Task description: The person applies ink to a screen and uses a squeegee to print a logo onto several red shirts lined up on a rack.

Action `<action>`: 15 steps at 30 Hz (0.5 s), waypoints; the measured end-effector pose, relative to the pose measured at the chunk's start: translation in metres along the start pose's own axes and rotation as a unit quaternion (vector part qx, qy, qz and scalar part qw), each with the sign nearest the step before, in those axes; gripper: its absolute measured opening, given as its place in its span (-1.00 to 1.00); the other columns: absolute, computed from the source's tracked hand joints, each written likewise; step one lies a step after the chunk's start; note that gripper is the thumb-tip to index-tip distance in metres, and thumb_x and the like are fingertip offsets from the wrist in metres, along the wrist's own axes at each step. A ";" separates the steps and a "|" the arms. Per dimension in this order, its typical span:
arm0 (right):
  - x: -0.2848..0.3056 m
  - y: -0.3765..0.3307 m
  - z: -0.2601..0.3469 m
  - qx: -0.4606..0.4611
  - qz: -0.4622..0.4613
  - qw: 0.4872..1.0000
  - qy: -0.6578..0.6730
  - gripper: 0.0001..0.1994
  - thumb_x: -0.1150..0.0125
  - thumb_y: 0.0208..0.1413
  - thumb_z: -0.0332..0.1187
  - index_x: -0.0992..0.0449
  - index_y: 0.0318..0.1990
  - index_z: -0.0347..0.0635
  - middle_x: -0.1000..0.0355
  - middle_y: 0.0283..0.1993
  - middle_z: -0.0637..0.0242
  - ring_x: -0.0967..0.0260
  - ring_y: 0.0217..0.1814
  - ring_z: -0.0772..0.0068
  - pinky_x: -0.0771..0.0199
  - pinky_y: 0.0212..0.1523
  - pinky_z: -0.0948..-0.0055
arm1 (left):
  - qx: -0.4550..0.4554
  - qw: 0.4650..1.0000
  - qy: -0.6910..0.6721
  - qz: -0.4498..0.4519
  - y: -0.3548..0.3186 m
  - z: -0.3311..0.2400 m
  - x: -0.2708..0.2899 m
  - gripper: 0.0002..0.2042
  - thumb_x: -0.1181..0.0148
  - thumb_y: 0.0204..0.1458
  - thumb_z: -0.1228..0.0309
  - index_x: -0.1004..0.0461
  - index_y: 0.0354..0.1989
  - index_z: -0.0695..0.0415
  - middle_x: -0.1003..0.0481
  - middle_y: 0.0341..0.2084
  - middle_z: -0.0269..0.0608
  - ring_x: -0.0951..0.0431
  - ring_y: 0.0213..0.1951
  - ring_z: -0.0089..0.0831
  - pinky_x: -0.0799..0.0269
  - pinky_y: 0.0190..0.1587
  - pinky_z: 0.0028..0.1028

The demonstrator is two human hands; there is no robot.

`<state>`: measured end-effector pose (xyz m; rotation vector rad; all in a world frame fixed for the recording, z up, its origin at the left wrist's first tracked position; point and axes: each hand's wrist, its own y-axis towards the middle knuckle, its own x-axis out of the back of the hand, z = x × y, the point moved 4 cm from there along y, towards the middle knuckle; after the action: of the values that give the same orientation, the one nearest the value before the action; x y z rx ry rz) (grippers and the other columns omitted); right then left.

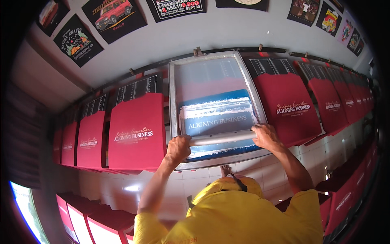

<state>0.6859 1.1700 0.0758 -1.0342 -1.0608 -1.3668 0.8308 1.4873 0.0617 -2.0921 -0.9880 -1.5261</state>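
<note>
A silkscreen in a metal frame (172, 93) lies over one of the shirt boards in front of me. Its mesh has a blue stencil band with pale lettering, and white ink (215, 106) is smeared across it in streaks. A long squeegee (221, 138) spans the near part of the mesh, crosswise. My left hand (178, 147) is closed round its left end, and my right hand (265, 136) grips its right end. More white ink shows between the squeegee and the frame's near edge. The garment under the screen is mostly hidden.
Red shirts with white print lie on boards left (136, 126) and right (284, 95) of the screen, in a long row. Another row of red shirts (101, 217) stands behind me. A dark rail (150, 63) runs along the wall, below hung printed panels (79, 40).
</note>
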 end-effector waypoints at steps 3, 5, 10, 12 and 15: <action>0.001 -0.005 0.003 0.028 -0.039 0.999 -0.002 -0.77 -0.34 -0.19 -0.45 -0.49 -0.31 -0.26 -0.48 -0.27 0.13 -0.47 -0.20 0.01 -0.51 -0.19 0.15 | -0.001 1.000 0.002 -0.002 -0.003 -0.005 0.007 -0.79 -0.06 -0.17 0.64 -0.49 -0.32 0.17 -0.56 -0.33 -0.03 -0.61 -0.28 -0.02 -0.58 -0.25 -0.21; -0.006 -0.020 0.004 0.026 -0.049 0.998 0.013 -0.81 -0.30 -0.17 -0.47 -0.48 -0.34 -0.24 -0.46 -0.28 0.16 -0.47 -0.19 0.05 -0.51 -0.18 0.17 | -0.019 0.999 -0.007 -0.030 -0.023 -0.009 -0.002 -0.77 -0.04 -0.16 0.64 -0.48 -0.29 0.15 -0.55 -0.30 -0.05 -0.60 -0.28 -0.03 -0.58 -0.27 -0.20; -0.035 -0.044 0.012 0.048 -0.113 0.992 -0.025 -0.90 -0.10 -0.09 -0.53 -0.48 -0.36 -0.21 -0.43 -0.28 0.24 -0.45 -0.16 0.20 -0.50 -0.20 0.25 | -0.051 0.994 0.023 -0.095 -0.052 -0.008 -0.037 -0.63 -0.09 -0.20 0.65 -0.50 -0.12 0.23 -0.55 -0.12 -0.07 -0.60 -0.09 -0.16 -0.60 -0.15 -0.29; -0.036 -0.032 0.010 0.064 -0.157 0.985 -0.036 -0.90 -0.12 -0.09 -0.53 -0.48 -0.36 -0.21 -0.44 -0.28 0.23 -0.46 -0.17 0.20 -0.50 -0.20 0.27 | -0.053 0.993 0.024 -0.099 -0.041 -0.001 -0.042 -0.64 -0.10 -0.21 0.63 -0.51 -0.14 0.23 -0.55 -0.13 -0.07 -0.60 -0.09 -0.15 -0.61 -0.15 -0.30; -0.038 0.000 -0.004 0.054 -0.135 0.988 -0.049 -0.88 -0.13 -0.09 -0.52 -0.49 -0.34 -0.21 -0.46 -0.27 0.20 -0.48 -0.18 0.20 -0.51 -0.19 0.29 | -0.066 0.994 0.022 -0.087 -0.007 0.011 -0.033 -0.62 -0.14 -0.23 0.62 -0.48 -0.12 0.23 -0.55 -0.14 -0.06 -0.61 -0.11 -0.14 -0.63 -0.21 -0.34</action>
<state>0.6882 1.1751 0.0380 -0.9097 -1.3713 -1.4663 0.8273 1.4886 0.0263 -2.0972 -1.1073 -1.7593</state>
